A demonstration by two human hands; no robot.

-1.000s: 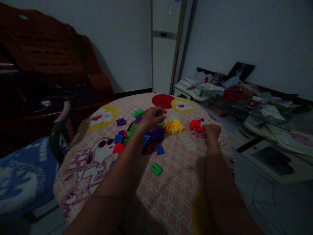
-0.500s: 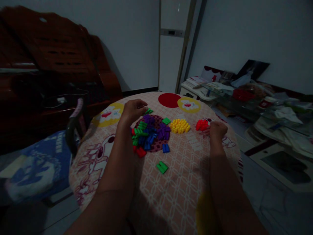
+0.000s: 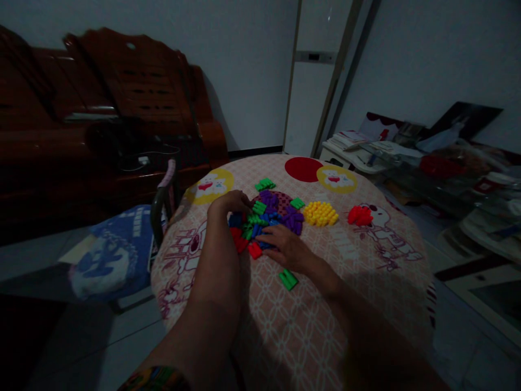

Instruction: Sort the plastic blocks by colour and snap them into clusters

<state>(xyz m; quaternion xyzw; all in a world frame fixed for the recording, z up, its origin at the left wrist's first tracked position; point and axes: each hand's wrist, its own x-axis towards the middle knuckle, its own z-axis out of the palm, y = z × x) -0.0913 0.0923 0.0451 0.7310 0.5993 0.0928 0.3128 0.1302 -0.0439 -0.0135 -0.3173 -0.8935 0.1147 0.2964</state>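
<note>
A mixed pile of green, blue, purple and red plastic building blocks lies on a dark red printed circle on the round table. My left hand reaches over the pile's left edge, fingers bent loosely down by the green blocks; its fingertips are partly hidden and nothing shows in it. Over the pile's near side, my right hand has its fingers apart, touching blue blocks. A loose green block lies just in front of it. Sorted groups stand apart: green blocks behind, yellow blocks and red blocks to the right.
A patterned pink tablecloth covers the table. A chair with a blue cloth stands at the left, before a carved wooden sofa. On the right, a cluttered glass-topped table sits close to the table's edge.
My right hand has moved left from the red group to the pile. My left hand has drawn back from the far green blocks to the pile's left side. The view has turned left.
</note>
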